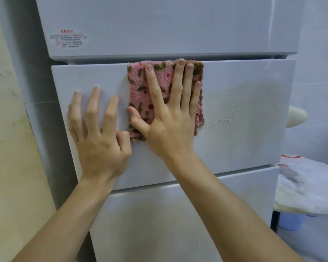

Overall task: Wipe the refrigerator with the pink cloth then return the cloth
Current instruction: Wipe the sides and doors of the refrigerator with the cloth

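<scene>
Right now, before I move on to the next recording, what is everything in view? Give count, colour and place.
refrigerator: one, pale grey, fills the centre, three fronts stacked
pink cloth: one, pink with dark and red spots, flat on the middle front at its top edge
sticker: one, white with red print, upper left of the top front
damp patch: one, droplets, on the middle front right of the cloth
plastic bag: one, white with a red mark, lower right
blue container: one, under the bag
rounded object: one, cream, right edge, cannot tell what
left hand: fingers spread on the middle front, left of the cloth
right hand: presses flat on the cloth
</scene>
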`<state>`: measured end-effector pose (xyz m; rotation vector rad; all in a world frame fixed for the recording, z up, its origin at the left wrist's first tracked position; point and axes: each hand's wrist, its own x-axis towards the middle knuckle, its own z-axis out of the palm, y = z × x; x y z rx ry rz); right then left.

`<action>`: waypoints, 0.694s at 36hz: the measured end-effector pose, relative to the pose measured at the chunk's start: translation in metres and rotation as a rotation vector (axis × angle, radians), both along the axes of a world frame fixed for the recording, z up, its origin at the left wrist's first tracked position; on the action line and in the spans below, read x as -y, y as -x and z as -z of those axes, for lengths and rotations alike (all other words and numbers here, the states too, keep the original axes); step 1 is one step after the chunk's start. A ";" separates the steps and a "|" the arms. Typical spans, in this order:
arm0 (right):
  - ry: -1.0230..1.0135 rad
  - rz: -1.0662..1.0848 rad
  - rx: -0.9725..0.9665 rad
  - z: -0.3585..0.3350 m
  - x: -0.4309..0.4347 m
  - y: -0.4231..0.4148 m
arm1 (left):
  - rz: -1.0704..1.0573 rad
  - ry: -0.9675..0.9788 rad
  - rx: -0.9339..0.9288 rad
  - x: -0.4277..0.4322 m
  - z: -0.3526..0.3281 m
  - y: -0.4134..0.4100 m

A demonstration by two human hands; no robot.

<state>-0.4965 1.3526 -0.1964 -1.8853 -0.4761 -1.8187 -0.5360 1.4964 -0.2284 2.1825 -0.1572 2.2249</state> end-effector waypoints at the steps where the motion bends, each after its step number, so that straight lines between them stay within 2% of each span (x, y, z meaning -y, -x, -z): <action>1: -0.008 0.006 0.001 0.002 0.000 0.000 | -0.002 0.002 0.005 0.001 0.000 0.000; 13: 0.032 -0.042 -0.063 0.084 0.020 -0.004 | 0.002 -0.017 -0.025 0.025 0.011 -0.001; 19: 0.055 -0.030 -0.092 0.073 0.022 0.000 | 0.013 -0.006 -0.030 0.027 0.009 -0.001; 25: 0.109 0.001 -0.065 0.031 0.023 0.000 | 0.013 0.013 -0.003 0.027 0.005 -0.001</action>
